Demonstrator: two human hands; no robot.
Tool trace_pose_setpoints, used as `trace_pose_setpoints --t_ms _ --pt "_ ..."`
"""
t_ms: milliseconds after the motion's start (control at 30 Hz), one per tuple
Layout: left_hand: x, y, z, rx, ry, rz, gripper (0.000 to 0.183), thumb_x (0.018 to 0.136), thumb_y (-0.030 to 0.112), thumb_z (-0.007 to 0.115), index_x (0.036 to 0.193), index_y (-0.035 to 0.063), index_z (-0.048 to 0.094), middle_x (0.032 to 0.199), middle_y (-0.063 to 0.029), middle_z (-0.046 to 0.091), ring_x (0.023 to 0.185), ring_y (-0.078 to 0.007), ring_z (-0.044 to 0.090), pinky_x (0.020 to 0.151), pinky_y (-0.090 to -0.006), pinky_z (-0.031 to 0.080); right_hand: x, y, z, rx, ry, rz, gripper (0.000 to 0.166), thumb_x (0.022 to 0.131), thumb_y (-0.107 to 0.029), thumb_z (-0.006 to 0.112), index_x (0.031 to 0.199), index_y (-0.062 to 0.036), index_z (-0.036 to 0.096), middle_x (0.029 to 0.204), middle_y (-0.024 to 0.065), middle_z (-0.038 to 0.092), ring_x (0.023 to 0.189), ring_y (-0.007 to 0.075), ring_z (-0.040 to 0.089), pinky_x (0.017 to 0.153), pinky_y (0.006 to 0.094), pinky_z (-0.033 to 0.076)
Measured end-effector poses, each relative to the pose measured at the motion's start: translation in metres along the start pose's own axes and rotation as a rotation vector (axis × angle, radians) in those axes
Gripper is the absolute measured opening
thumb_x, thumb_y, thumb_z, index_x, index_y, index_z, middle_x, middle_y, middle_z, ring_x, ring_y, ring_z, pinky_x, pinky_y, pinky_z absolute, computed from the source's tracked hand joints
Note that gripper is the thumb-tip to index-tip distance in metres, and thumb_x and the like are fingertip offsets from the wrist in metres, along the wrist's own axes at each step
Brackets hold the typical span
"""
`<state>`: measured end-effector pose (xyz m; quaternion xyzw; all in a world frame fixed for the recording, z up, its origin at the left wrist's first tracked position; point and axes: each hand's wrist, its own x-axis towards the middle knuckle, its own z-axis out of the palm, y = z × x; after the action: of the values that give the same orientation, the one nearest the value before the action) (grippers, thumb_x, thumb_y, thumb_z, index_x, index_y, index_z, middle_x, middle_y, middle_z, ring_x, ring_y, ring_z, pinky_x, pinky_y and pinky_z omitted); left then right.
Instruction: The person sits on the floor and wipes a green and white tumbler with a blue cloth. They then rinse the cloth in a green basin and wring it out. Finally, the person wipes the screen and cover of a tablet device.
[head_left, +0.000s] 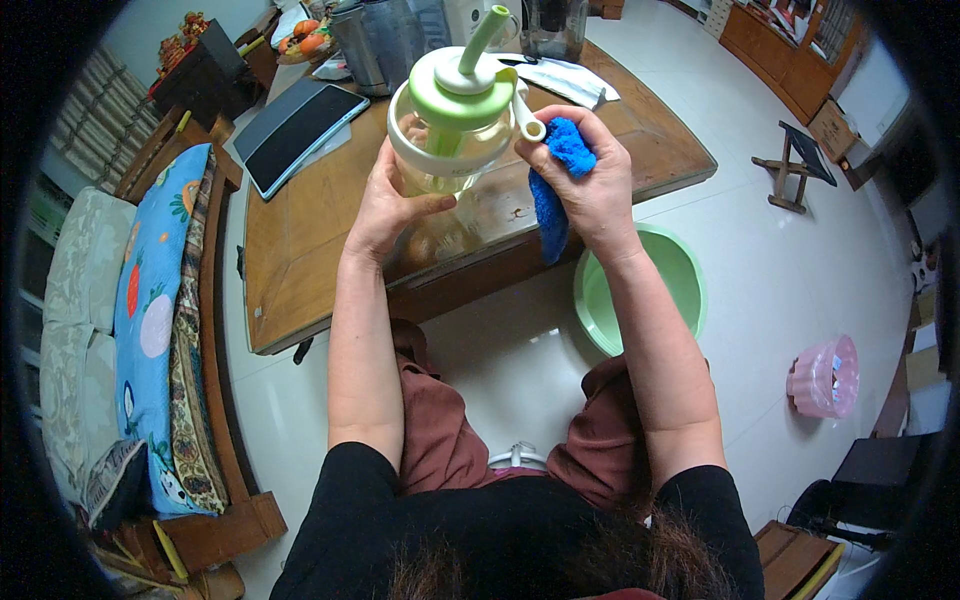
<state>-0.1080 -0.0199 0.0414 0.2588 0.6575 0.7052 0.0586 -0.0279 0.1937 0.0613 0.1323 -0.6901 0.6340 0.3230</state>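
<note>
My left hand (380, 206) grips a clear drinking bottle (484, 146) by its side, above the wooden table. A pale green and white lid (459, 97) tops the bottle, and a thick green straw (484, 39) sticks up from it at a tilt. From the lid's right side a white loop or lever (527, 118) with a holed end angles down. My right hand (600, 176) is closed around a bright blue cloth (571, 146), part of which hangs below the fingers. Its fingertips are at the holed end; whether they press on it is unclear.
The table (315, 277) carries a tablet in a case (307, 139), a metal tumbler (358, 49) and a white packet (566, 81). A green basin (679, 277) sits on the floor below my right forearm. Farther right are a pink bin (817, 382) and a folding stool (795, 165).
</note>
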Motion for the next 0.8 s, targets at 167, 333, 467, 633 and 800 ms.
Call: trace_pose_setpoints --t_ms 167,333,467,633,800 --pt "0.000 -0.006 -0.010 -0.023 0.016 -0.020 0.108 0.053 -0.001 0.085 0.145 0.0118 0.030 0.140 -0.0075 0.044 0.134 -0.0240 0.037 0.115 -0.0441 0.027 0.000 -0.001 0.010 0.014 -0.071 -0.031 0.025 0.086 -0.015 0.073 0.106 -0.0055 0.061 0.095 0.0017 0.065 0.092 0.0097 0.064 0.082 0.0239 0.053" --pt "0.001 -0.008 -0.016 0.303 0.075 -0.079 0.106 0.060 0.001 0.083 0.147 0.0091 0.024 0.141 -0.0115 0.042 0.135 -0.0280 0.036 0.114 -0.0445 0.028 -0.002 0.005 0.018 -0.064 -0.087 -0.095 0.027 0.084 -0.018 0.075 0.103 -0.0064 0.060 0.094 -0.0010 0.063 0.088 0.0069 0.060 0.079 0.0235 0.051" --pt "0.002 -0.030 -0.029 0.342 0.080 -0.011 0.099 0.063 0.002 0.083 0.145 0.0089 0.028 0.138 -0.0111 0.045 0.132 -0.0281 0.040 0.111 -0.0435 0.035 -0.005 0.005 0.025 -0.037 -0.100 -0.059 0.027 0.083 -0.020 0.076 0.102 -0.0073 0.060 0.092 -0.0032 0.062 0.084 0.0053 0.057 0.076 0.0229 0.050" --pt "-0.004 -0.025 -0.019 0.337 0.103 0.138 0.054 0.069 0.005 0.082 0.118 0.0060 0.059 0.115 -0.0029 0.062 0.103 -0.0128 0.058 0.089 -0.0298 0.050 -0.006 0.006 0.030 -0.024 -0.101 -0.040 0.027 0.083 -0.019 0.076 0.101 -0.0075 0.060 0.091 -0.0034 0.061 0.083 0.0045 0.056 0.075 0.0221 0.049" --pt "-0.003 -0.031 -0.026 0.413 0.121 0.107 0.059 0.069 0.005 0.082 0.122 0.0074 0.056 0.117 -0.0023 0.060 0.106 -0.0150 0.058 0.092 -0.0311 0.050 -0.006 0.000 0.035 0.033 -0.078 0.002 0.026 0.081 -0.017 0.076 0.101 -0.0063 0.062 0.090 0.0015 0.064 0.083 0.0095 0.059 0.076 0.0263 0.049"
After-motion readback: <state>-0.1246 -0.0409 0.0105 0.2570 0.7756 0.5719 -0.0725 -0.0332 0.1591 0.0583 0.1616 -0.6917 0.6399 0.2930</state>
